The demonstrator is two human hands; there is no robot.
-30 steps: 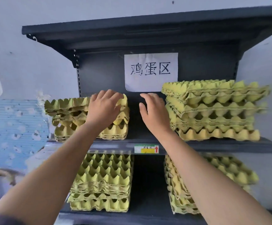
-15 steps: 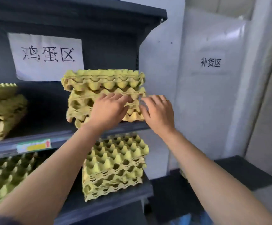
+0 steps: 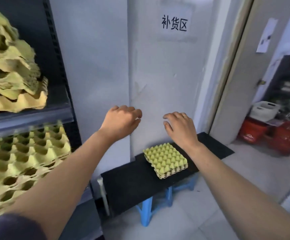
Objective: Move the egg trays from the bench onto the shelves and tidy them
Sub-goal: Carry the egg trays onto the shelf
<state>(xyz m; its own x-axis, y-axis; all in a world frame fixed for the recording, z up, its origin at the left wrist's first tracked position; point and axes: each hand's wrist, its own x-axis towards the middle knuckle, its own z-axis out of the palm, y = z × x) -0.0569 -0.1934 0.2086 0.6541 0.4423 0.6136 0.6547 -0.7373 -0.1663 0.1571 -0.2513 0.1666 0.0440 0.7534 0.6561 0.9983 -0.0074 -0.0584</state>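
Head view: hands first. My left hand (image 3: 121,122) and right hand (image 3: 180,129) both hang in the air in front of the white wall, fingers loosely curled, holding nothing.

The egg trays (image 3: 166,159) still to be moved are a short stack on the black bench (image 3: 127,184), about midway along it and close to its wall-side edge. They lie below and ahead of both hands. The right hand is more nearly over them and the left is off to their left, so I judge the right gets there first. The stack looks nearly square, with no clear long axis, one corner pointing toward me.

The trays are yellow-green moulded pulp, matte, with rows of blunt peaks and scalloped rims.

At the left, taller blurred stacks (image 3: 23,161) of the same trays fill the dark shelves (image 3: 28,118).
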